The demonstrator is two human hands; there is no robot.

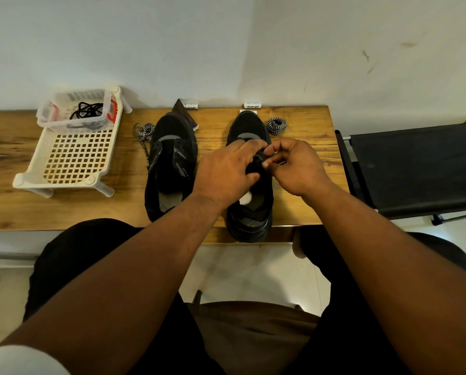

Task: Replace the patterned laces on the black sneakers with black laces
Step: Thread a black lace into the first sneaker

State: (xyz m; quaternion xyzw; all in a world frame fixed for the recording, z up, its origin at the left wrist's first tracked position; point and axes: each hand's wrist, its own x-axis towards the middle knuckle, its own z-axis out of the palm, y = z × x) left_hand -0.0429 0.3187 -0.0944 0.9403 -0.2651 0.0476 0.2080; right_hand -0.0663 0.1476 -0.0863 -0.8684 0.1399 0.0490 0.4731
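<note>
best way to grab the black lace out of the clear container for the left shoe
Pinch the top loops of the black lace from straight above. It lies in a loose tangle in the clear container, whose walls block any side approach, and the open top leaves those loops exposed.

This is looking like a plain room in a home — a wooden table [23, 212] is sitting against a bare, scuffed white wall [226, 50], a white plastic rack [74, 158] is standing on it, a black folding chair [416, 169] is waiting beside it, and pale floor tiles [253, 272] are showing below.
</note>
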